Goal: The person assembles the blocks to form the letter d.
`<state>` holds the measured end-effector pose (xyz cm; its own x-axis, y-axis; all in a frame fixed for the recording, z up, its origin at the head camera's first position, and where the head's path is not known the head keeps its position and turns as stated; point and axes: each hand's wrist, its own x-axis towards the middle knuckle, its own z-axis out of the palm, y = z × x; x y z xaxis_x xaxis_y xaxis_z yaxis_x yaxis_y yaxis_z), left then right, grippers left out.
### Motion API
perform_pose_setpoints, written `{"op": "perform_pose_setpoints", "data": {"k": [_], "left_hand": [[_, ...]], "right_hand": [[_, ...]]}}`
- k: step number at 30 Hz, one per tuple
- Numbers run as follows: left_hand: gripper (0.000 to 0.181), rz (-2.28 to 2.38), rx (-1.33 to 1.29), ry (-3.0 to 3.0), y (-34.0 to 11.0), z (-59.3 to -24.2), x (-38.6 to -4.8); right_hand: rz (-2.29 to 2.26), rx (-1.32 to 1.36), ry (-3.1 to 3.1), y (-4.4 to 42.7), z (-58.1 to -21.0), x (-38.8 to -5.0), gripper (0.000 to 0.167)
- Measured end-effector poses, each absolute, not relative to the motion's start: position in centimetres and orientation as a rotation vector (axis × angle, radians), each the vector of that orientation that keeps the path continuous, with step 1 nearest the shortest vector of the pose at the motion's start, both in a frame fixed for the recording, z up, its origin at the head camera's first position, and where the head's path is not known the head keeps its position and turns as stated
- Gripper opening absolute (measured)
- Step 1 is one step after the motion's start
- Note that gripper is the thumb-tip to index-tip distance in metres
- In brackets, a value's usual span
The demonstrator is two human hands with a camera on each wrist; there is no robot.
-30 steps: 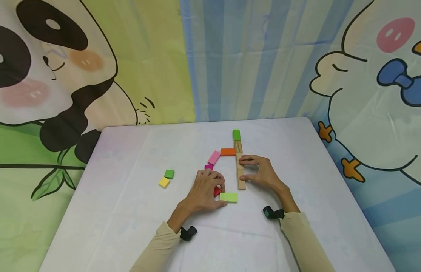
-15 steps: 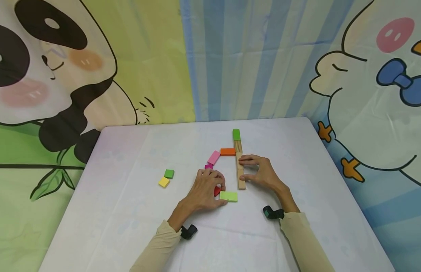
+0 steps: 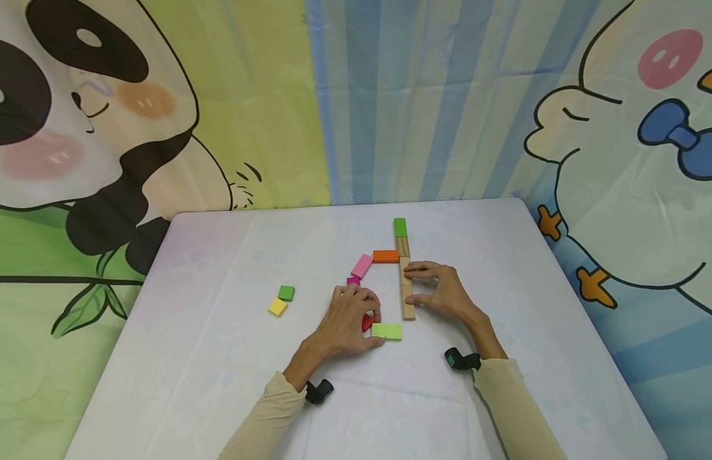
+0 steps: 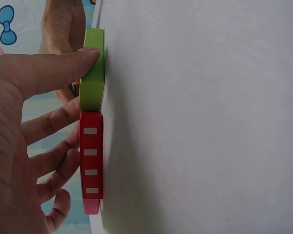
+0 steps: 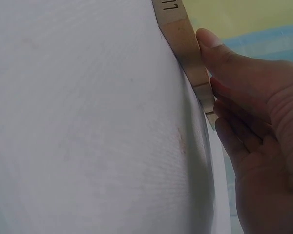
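In the head view, my left hand (image 3: 347, 326) pinches a light green block (image 3: 387, 331) between thumb and index finger. The left wrist view has the thumb lying on the near face of this green block (image 4: 92, 90), which meets a red block (image 4: 91, 151) with white squares. That red block (image 3: 367, 322) is mostly hidden under the left hand from above. My right hand (image 3: 444, 291) touches the right side of a straight row of wooden blocks (image 3: 409, 303). Up close in the right wrist view, its thumb and fingertips rest along the wooden blocks (image 5: 183, 44) without curling round them.
An orange block (image 3: 386, 257) abuts the row's left side, with pink (image 3: 362, 266) and magenta (image 3: 353, 281) blocks curving from it toward the left hand. A green block (image 3: 400, 227) tops the row. Yellow (image 3: 278, 308) and green (image 3: 286, 293) blocks lie apart at left.
The light green block has shifted very slightly away from the person, with the left hand on it. The right hand and the wooden row stay in place.
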<state>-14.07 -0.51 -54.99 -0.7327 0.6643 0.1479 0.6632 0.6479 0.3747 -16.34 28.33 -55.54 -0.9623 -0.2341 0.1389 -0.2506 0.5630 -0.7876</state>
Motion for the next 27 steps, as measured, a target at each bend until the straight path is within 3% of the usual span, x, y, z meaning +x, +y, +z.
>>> {"op": "perform_pose_setpoints", "data": {"k": [11, 19, 27], "left_hand": [[0.030, 0.658, 1.140, 2.854, -0.6, -55.1, -14.0], [0.043, 0.691, 1.081, 2.862, -1.1, -54.1, -13.9], [0.048, 0.870, 0.904, 3.045, -6.3, -52.4, -14.5]], "right_hand": [[1.399, 0.431, -2.762, 28.2, -55.5, -16.4, 0.060], [1.388, 0.432, -2.772, 28.2, -55.5, -16.4, 0.060], [1.400, 0.433, -2.766, 28.2, -55.5, -16.3, 0.060]]}}
